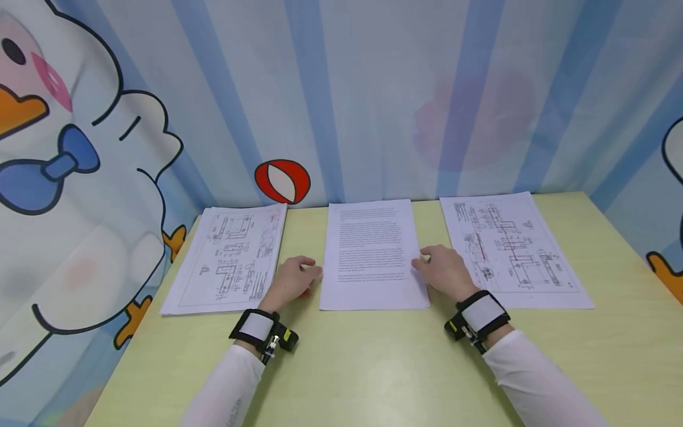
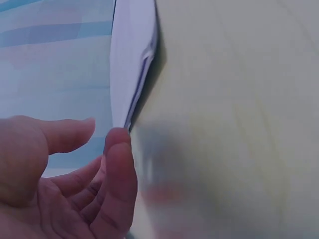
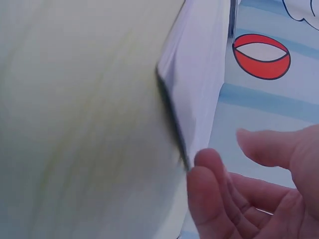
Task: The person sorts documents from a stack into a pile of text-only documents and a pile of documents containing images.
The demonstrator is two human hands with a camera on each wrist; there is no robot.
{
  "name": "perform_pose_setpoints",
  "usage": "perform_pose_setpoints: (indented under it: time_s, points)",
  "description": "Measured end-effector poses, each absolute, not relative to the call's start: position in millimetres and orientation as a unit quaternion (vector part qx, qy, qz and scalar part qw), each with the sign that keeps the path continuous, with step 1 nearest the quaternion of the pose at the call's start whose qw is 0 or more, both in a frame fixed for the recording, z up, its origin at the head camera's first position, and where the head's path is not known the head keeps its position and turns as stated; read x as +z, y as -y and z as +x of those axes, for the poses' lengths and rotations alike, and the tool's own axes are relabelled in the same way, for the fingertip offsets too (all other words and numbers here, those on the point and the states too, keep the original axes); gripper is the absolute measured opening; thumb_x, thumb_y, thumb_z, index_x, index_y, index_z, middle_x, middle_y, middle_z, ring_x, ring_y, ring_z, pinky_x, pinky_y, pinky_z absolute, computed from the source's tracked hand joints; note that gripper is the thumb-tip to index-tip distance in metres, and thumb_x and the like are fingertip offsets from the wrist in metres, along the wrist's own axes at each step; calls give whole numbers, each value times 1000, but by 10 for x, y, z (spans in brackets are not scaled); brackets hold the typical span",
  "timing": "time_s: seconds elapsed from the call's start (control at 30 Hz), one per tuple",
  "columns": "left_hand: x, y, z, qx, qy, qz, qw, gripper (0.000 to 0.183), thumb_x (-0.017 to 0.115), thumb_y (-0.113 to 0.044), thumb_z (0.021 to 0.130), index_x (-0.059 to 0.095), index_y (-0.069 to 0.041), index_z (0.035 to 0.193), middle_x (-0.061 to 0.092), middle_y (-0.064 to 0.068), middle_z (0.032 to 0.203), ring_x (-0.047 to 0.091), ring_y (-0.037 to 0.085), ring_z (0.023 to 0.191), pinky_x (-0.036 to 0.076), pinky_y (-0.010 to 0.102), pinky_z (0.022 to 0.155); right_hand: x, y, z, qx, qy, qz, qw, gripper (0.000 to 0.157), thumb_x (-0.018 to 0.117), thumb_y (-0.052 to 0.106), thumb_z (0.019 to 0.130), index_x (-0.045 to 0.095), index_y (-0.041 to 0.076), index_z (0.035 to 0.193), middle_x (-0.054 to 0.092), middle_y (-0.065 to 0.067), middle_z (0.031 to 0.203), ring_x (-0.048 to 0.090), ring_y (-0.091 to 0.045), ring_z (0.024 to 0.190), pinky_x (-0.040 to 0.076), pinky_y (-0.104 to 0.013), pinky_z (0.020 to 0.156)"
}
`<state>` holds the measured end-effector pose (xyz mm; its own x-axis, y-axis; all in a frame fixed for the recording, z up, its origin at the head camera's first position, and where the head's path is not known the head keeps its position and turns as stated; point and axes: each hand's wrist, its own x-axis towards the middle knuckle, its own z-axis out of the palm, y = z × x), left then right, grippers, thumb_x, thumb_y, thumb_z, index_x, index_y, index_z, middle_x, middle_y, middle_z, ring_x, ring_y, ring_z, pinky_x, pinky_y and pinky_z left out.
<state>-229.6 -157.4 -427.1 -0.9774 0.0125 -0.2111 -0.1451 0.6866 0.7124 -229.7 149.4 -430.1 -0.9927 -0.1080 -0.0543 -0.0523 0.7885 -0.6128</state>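
A stack of white paper with printed lines of text (image 1: 373, 255) lies flat on the table between both hands. At its left edge is my left hand (image 1: 290, 281), fingers loosely bent and thumb held apart; in the left wrist view its fingertips (image 2: 118, 142) meet the edge of the paper stack (image 2: 132, 55). My right hand (image 1: 444, 273) sits at the opposite edge, thumb also apart, and its fingertips (image 3: 202, 181) appear against the stack's side (image 3: 194, 79) in the right wrist view. Neither thumb presses on the paper.
To the left lies a stack of technical drawings (image 1: 229, 261); another drawing sheet or stack (image 1: 514, 249) lies to the right, beside my right hand. The light wooden table (image 1: 368, 367) runs back to a striped blue cartoon curtain (image 1: 368, 107).
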Motion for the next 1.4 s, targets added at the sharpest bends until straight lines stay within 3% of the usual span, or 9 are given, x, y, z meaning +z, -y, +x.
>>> perform_pose_setpoints:
  time_s: [0.23, 0.43, 0.6, 0.7, 0.87, 1.07, 1.2, 1.27, 1.4]
  points:
    - [-4067, 1770, -2220, 389, -920, -13, 53, 38, 55, -30, 90, 54, -8, 121, 61, 16, 83, 60, 25, 58, 44, 28, 50, -4252, -1332, -2282, -366, -926, -69, -57, 34, 53, 24, 90, 60, 0, 113, 63, -12, 77, 54, -14, 52, 41, -28, 46]
    - [-3926, 1973, -2226, 394, -919, -14, 13, 34, 52, -31, 92, 55, -11, 119, 62, 18, 90, 60, 32, 65, 45, 29, 51, -4210, -1150, -2290, -424, -897, -51, -113, 28, 54, 24, 90, 63, 6, 108, 62, -9, 76, 55, -13, 51, 40, -28, 46]
    - [-3938, 2170, -2294, 363, -931, 4, -43, 34, 49, -32, 94, 56, -10, 119, 61, 13, 94, 58, 25, 75, 46, 31, 59, -4220, -992, -2343, -478, -867, -23, -137, 27, 55, 25, 89, 64, 7, 106, 63, -9, 78, 59, -13, 53, 44, -29, 48]
    - [-3976, 2308, -2329, 351, -934, 1, -67, 34, 47, -31, 94, 57, -10, 119, 61, 11, 100, 55, 22, 83, 45, 35, 67, -4237, -878, -2374, -511, -848, -7, -140, 28, 55, 26, 88, 63, 7, 108, 63, -9, 80, 61, -17, 57, 47, -30, 50]
    - [-4058, 2559, -2376, 351, -932, -18, -88, 37, 46, -36, 94, 58, -10, 118, 62, 10, 102, 54, 21, 82, 46, 44, 61, -4246, -657, -2418, -535, -832, -10, -149, 30, 57, 27, 87, 61, 10, 111, 64, -8, 85, 61, -16, 65, 47, -31, 56]
    - [-4090, 2840, -2439, 299, -949, -18, -102, 39, 44, -38, 94, 58, -8, 115, 62, 14, 99, 52, 24, 79, 43, 38, 57, -4290, -425, -2418, -540, -828, -22, -146, 33, 60, 26, 86, 61, 11, 115, 66, -7, 91, 59, -16, 73, 48, -33, 65]
    - [-4056, 3005, -2423, 271, -957, -35, -95, 39, 45, -36, 94, 57, -6, 116, 59, 17, 109, 51, 30, 95, 45, 47, 73, -4327, -249, -2394, -547, -827, -40, -118, 32, 60, 23, 86, 60, 12, 116, 66, -7, 94, 59, -16, 78, 49, -34, 69]
    - [-4017, 3078, -2381, 259, -961, -45, -82, 39, 45, -31, 94, 55, -2, 118, 55, 23, 116, 48, 36, 103, 41, 53, 81, -4351, -145, -2384, -549, -828, -53, -96, 33, 60, 22, 86, 60, 12, 117, 66, -7, 95, 59, -16, 79, 49, -33, 70]
    - [-4075, 3242, -2352, 231, -968, -83, -50, 41, 45, -26, 93, 52, 2, 122, 49, 29, 122, 45, 42, 107, 40, 54, 84, -4416, 51, -2358, -558, -825, -70, -46, 34, 58, 20, 87, 59, 10, 120, 65, -7, 98, 59, -15, 82, 49, -31, 71]
